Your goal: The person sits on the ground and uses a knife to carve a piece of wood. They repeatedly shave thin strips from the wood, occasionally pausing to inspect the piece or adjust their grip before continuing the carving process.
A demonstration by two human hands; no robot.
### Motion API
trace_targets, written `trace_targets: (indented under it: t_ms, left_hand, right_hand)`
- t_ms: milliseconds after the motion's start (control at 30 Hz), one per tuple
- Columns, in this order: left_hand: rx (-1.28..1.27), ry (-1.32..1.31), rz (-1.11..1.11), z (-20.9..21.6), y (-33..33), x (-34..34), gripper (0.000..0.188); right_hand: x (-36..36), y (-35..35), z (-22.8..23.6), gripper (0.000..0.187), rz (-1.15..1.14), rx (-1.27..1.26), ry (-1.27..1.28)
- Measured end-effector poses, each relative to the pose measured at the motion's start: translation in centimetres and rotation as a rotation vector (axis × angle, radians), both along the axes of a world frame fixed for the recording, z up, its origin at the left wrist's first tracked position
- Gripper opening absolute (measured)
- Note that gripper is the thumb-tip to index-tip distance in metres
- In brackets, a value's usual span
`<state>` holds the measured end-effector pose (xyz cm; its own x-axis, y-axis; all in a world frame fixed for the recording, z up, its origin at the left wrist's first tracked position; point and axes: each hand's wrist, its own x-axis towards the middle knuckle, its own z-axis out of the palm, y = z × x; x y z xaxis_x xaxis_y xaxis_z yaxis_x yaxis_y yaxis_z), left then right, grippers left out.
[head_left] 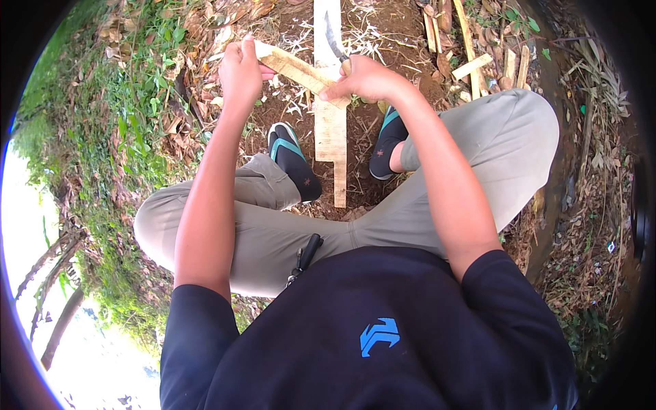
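My left hand [239, 72] grips one end of a pale split wooden stick [297, 68], held slanted above the ground. The stick's other end lies under my right hand [365, 78], which is closed on the handle of a curved knife [333, 39] whose dark blade points away from me. Below both hands a long flat wooden plank [331, 130] lies on the brown soil between my two feet.
I sit cross-legged in grey trousers with dark slippers [292, 160]. Pale wood shavings [362, 41] litter the soil. Several cut wooden sticks [471, 65] lie at the upper right. Grass and dry leaves [143, 102] cover the left side.
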<state>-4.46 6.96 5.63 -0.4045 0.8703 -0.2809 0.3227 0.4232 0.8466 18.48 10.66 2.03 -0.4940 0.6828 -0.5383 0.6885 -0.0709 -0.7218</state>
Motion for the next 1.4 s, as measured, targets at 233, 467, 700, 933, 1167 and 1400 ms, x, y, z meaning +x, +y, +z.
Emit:
trace_targets:
  t_ms: [233,467,700,933,1167,1400]
  left_hand:
    - [0.028,-0.189,0.079,-1.2,0.3,-0.8,0.045]
    - [-0.287,-0.220,-0.335,-2.2,-1.2,3.1,0.057]
    - [-0.323,-0.367,-0.370,-4.0,-2.6,4.1,0.044]
    - [-0.515,-0.273,-0.258,-5.1,-2.6,2.0,0.042]
    - [-0.589,-0.271,-0.183,-6.5,-4.7,3.2,0.051]
    - [-0.810,-0.272,-0.312,-6.0,-5.3,3.6,0.041]
  right_hand:
    - [-1.4,-1.4,0.7,0.060,-0.041,0.125,-0.029]
    - [-2.1,-0.8,0.9,0.063,-0.354,0.237,0.026]
    - [-2.6,-2.9,2.2,0.057,-0.340,0.285,-0.016]
    - [-1.4,-2.1,1.5,0.050,-0.334,0.198,-0.100]
    - [-0.6,-7.2,1.4,0.029,0.044,-0.005,-0.570]
    - [-1.2,-9.9,0.9,0.027,0.108,-0.023,-0.535]
